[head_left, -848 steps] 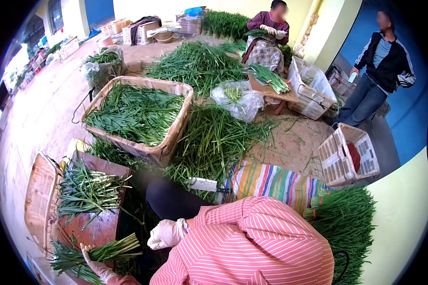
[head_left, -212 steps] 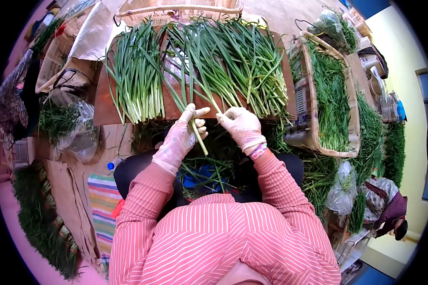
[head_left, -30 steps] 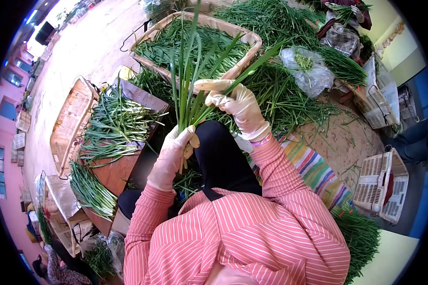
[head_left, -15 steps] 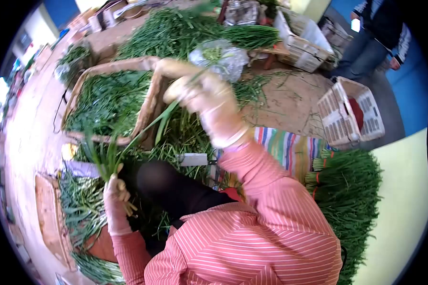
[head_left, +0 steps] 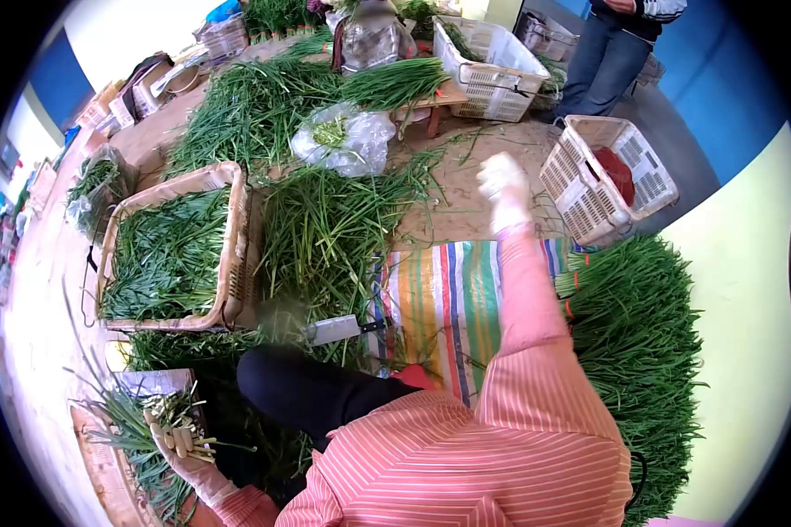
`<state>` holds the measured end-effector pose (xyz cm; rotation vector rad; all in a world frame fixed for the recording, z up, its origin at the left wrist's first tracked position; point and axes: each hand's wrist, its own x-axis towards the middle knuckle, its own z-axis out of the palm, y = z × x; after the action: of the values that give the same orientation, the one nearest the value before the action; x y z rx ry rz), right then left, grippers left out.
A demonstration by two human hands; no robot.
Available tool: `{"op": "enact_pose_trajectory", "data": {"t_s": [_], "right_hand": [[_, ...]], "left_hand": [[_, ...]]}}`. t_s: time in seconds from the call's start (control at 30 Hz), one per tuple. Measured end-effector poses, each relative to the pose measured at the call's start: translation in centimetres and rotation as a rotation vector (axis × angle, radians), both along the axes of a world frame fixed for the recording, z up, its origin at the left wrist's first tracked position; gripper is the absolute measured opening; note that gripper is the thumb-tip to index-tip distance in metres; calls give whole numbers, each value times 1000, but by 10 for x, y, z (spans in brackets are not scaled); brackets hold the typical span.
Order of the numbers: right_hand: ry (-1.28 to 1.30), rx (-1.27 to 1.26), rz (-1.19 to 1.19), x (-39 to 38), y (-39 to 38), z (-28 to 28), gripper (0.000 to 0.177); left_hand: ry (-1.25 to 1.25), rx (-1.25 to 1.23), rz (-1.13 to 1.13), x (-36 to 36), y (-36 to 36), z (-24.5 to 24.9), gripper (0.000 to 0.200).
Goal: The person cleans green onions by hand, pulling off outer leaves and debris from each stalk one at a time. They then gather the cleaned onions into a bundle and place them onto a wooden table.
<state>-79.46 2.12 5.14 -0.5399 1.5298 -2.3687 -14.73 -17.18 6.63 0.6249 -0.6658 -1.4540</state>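
At the lower left, my gloved left hand point(head_left: 177, 446) is closed round a bunch of green stalks point(head_left: 136, 417), their pale cut ends pointing right and the leaves to the upper left. My gloved right hand point(head_left: 504, 180) is stretched forward over the brown floor, beyond the striped sheet point(head_left: 439, 290). Its fingers are blurred and look curled; whether anything is in them cannot be made out. A cleaver point(head_left: 334, 330) lies between my knee and the striped sheet, on loose greens.
A crate of greens point(head_left: 171, 255) stands at the left, beside a loose pile point(head_left: 325, 233). A plastic bag point(head_left: 344, 140) lies farther back. White crates point(head_left: 606, 176) are at the right, near a standing person point(head_left: 602, 66). Bundled greens point(head_left: 633, 369) line the right side.
My right hand has swung from above the crate and pile out to the right. My left hand has lowered and turned with its bunch. The view has shifted too.
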Motion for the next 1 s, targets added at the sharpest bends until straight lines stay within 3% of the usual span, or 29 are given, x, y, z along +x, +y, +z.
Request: {"op": "enact_pose_trajectory", "data": {"t_s": [0.07,0.1,0.13,0.17,0.2,0.23,0.27,0.3,0.33,0.37,0.43,0.5,0.53,0.57,0.63,0.67,0.7,0.73,0.8,0.83,0.87,0.93,1.0], "right_hand": [[-72,84,93,76,-57,-46,16],[123,42,484,92,-86,-81,23],[264,17,553,156,-104,-61,30],[128,136,648,206,-130,-72,17],[393,74,683,262,-134,-39,21],[473,46,783,309,-147,-25,28],[779,103,875,346,-147,4,38],[787,51,998,382,-144,17,44],[946,268,1213,402,-138,45,58],[1010,134,1167,436,-140,34,63],[1145,287,1223,464,-133,58,68],[1215,408,1247,497,-136,37,67],[1293,394,1190,506,-134,28,63],[1287,400,1212,519,-139,9,60],[1331,362,1169,527,-135,-1,59],[1372,385,1147,532,-128,-9,59],[1314,356,1125,537,-121,-9,60],[1351,380,1184,538,-117,-3,62],[1162,315,1381,545,-119,-3,61],[1170,279,1432,553,-118,-3,60],[1334,256,1391,564,-115,-6,59],[1336,134,1540,581,-121,-3,61],[1466,-27,1320,601,-116,-8,55]], "left_hand": [[7,-3,80,1,3,7,47],[22,-2,156,-2,3,10,46],[5,-10,206,-3,3,11,45],[26,-26,214,-3,2,10,45],[-3,-19,250,-1,1,8,45],[-32,-10,288,1,2,5,45],[-82,-18,254,2,5,4,47],[-61,-27,265,-8,11,9,47],[-67,36,327,-24,20,16,48],[-74,102,386,-33,23,19,49],[-12,172,391,-35,31,14,49],[-49,227,407,-43,42,18,44],[-24,317,434,-37,43,11,31],[-15,323,439,-15,39,-16,31],[-8,113,85,6,45,-22,35],[27,314,380,8,52,-36,41],[-18,314,382,-1,61,-19,39],[-19,311,383,14,62,-35,37],[-40,255,469,18,72,-28,34],[-15,185,488,21,72,-20,32],[-133,234,599,21,82,-5,33],[-195,237,689,39,91,5,36],[-211,255,786,53,98,14,39]]}}
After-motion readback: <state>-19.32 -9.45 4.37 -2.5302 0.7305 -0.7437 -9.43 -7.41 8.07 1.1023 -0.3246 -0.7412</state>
